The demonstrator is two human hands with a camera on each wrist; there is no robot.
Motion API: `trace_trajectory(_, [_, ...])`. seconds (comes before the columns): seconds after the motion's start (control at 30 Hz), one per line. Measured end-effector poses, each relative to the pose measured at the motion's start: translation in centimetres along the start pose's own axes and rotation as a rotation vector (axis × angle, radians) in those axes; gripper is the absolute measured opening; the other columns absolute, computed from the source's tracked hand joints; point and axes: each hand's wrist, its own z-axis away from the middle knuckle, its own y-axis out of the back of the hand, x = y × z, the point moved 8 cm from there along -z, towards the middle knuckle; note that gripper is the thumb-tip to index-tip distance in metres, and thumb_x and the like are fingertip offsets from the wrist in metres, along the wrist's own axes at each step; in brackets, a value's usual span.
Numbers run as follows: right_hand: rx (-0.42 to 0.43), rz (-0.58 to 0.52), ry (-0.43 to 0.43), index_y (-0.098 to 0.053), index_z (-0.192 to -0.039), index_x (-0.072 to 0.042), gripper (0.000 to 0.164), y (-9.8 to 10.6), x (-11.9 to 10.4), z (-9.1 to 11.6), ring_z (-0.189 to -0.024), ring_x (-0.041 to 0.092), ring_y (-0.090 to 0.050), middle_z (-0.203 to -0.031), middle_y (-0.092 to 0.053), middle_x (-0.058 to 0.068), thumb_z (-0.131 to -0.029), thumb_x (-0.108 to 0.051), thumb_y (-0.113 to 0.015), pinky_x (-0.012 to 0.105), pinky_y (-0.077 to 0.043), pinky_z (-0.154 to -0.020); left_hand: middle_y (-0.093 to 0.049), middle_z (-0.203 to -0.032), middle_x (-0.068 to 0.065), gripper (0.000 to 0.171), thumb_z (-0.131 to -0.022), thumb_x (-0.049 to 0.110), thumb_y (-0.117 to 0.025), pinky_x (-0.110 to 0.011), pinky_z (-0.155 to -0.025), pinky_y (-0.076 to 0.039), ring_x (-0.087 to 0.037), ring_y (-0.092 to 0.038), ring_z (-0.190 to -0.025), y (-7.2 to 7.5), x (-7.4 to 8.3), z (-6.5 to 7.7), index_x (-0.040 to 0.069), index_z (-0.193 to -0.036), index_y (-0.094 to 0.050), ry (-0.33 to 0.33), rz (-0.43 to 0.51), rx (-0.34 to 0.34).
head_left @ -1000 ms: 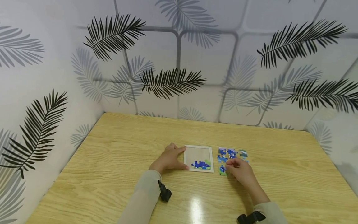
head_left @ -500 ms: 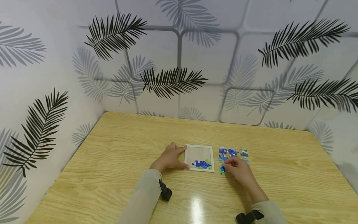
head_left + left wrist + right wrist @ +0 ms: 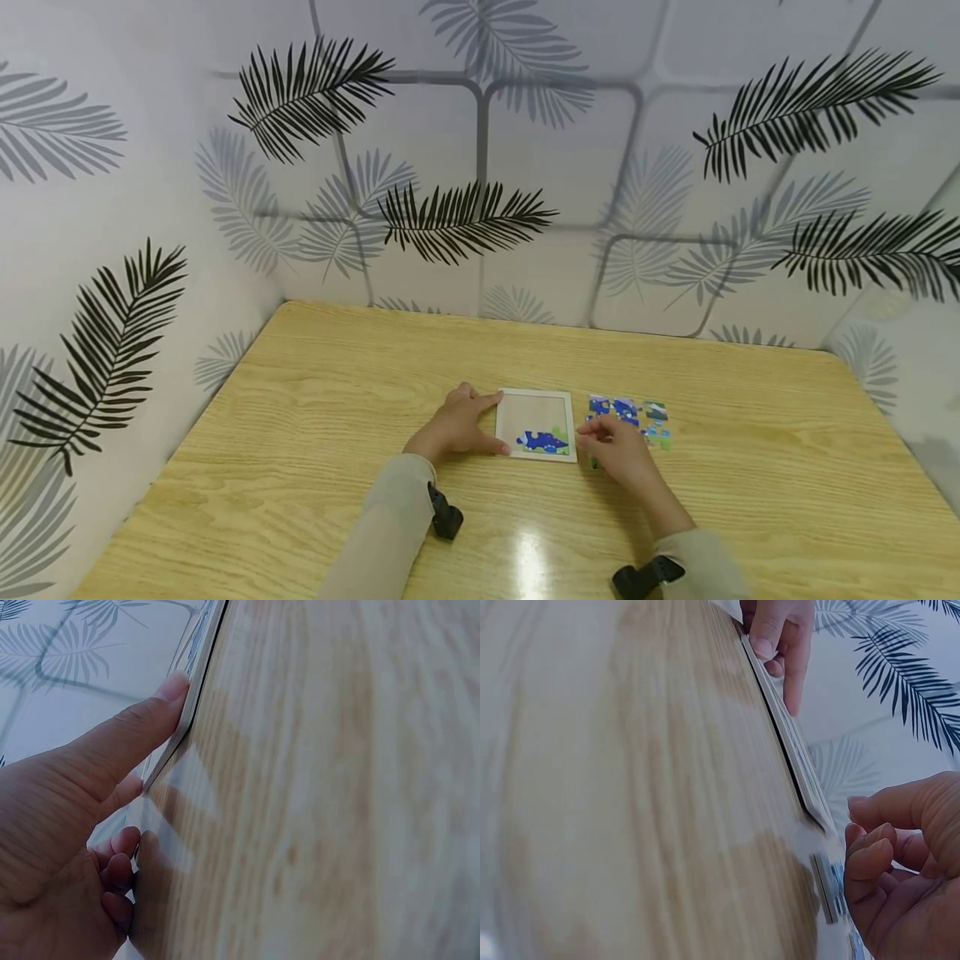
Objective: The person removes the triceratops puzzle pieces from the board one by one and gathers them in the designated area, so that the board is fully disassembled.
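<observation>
A square puzzle tray [image 3: 572, 417] with a pale border lies flat on the table. In its lower right part sit joined dark blue and green puzzle pieces [image 3: 545, 442]. My left hand [image 3: 453, 427] rests at the tray's left side, index finger and thumb spread to its two left corners. The left wrist view shows the straight thumb [image 3: 135, 731] pressing on the border. My right hand [image 3: 618, 452] hovers just right of the tray, fingers bent and thumb close to them. No piece shows between those fingertips in the right wrist view, though a small one could be hidden.
Several loose puzzle pieces [image 3: 626, 410] lie right of the tray, partly covered by my right hand. A patterned wall [image 3: 525, 275] borders the wooden table [image 3: 360, 367] at the back. Both wrists wear black cameras.
My right hand has moved left from the loose pieces to beside the tray's right edge, uncovering pieces at the right. My left hand and the tray stay in place.
</observation>
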Motion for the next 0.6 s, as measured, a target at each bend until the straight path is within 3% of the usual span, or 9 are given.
trace_trajectory(0.3, [0.0,-0.006,0.034,-0.065,-0.091,-0.002,0.006,-1.9,-1.6,-0.5,-0.071,0.017,-0.051,-0.083,-0.058,0.006,-0.086,-0.005,-0.066,0.026,-0.042,-0.056,-0.035,-0.103,-0.004,0.089,-0.07,0.043,-0.082,-0.034,-0.08,-0.035,-0.022,-0.033,-0.096,0.0,0.1,0.0,0.021,-0.145,-0.041,0.0,-0.015,-0.001])
trace_trajectory(0.6, [-0.023,-0.001,0.047,-0.066,-0.092,-0.002,0.008,-3.3,-2.4,-0.9,-0.081,0.02,-0.053,-0.093,-0.062,0.008,-0.084,-0.002,-0.067,0.03,-0.043,-0.068,-0.034,-0.103,-0.003,0.088,-0.07,0.044,-0.081,-0.033,-0.081,-0.036,-0.021,-0.033,-0.097,0.1,0.1,0.1,0.021,-0.145,-0.041,0.002,-0.035,-0.005])
